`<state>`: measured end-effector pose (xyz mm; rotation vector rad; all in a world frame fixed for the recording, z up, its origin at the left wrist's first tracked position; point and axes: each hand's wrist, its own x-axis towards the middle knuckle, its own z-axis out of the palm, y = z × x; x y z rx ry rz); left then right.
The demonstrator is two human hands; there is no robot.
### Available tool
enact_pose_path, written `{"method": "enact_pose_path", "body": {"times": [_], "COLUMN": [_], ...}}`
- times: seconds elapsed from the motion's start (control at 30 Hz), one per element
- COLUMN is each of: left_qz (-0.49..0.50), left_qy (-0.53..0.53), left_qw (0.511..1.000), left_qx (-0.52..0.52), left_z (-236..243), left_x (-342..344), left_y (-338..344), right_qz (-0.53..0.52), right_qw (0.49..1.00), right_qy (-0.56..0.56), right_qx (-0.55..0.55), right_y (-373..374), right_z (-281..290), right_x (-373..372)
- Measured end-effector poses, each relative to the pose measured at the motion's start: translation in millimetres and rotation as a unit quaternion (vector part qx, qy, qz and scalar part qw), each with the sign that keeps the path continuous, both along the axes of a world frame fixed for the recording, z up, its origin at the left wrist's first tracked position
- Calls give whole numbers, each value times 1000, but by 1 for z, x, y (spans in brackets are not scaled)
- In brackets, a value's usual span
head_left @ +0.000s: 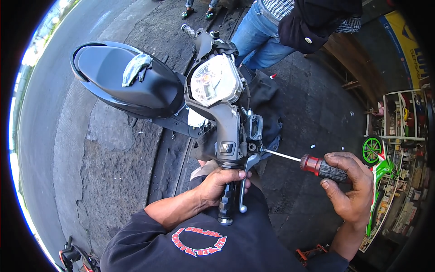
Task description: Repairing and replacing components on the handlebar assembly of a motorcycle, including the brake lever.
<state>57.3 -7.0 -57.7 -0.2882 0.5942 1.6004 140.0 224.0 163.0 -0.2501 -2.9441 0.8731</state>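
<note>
My left hand (216,183) is closed round the black ribbed handlebar grip (226,201) of a scooter, close to its inner end. Its fingers also reach the silver brake lever (243,197) beside the grip. In my right hand (351,188) is a screwdriver (322,167) with a red and black handle, held by the thumb and fingers. Its thin shaft points left, and the tip meets the lever's pivot area (261,149). Just beyond sits an open-looking rectangular reservoir (256,127). The black handlebar cover (229,122) carries a round-dialled instrument cluster (216,80).
A light cloth or glove (137,69) lies on the scooter's black seat (111,77). A person in jeans (260,36) stands close beyond the handlebar; another person's feet (198,13) show farther off. At right are a green wheel (372,150) and loaded shelves (398,115).
</note>
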Motion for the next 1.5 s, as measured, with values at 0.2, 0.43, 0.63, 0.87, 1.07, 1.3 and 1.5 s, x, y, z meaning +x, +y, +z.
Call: {"method": "enact_pose_path", "body": {"times": [0.2,0.43,0.63,0.87,1.07,1.3,1.5], "left_qz": [-14,-29,-10,-7,-8,5,-21], "left_qy": [-2,-60,-31,-34,-63,-35,-11], "left_qw": [1000,993,999,999,992,996,999], "left_qx": [9,102,42,26,111,82,27], "left_z": [1,5,2,1,3,0,-3], "left_x": [-2,-6,-1,0,-1,1,2], "left_y": [0,3,1,0,2,0,-1], "right_qz": [14,22,16,29,44,68,77], "right_qw": [1000,1000,1000,1000,999,995,993], "right_qy": [12,4,-6,-10,-26,-67,-90], "right_qx": [-9,1,-3,8,15,24,16], "right_y": [3,4,3,4,4,2,2], "right_z": [1,0,2,3,7,19,24], "right_x": [-2,-6,-7,-11,-19,-32,-40]}}
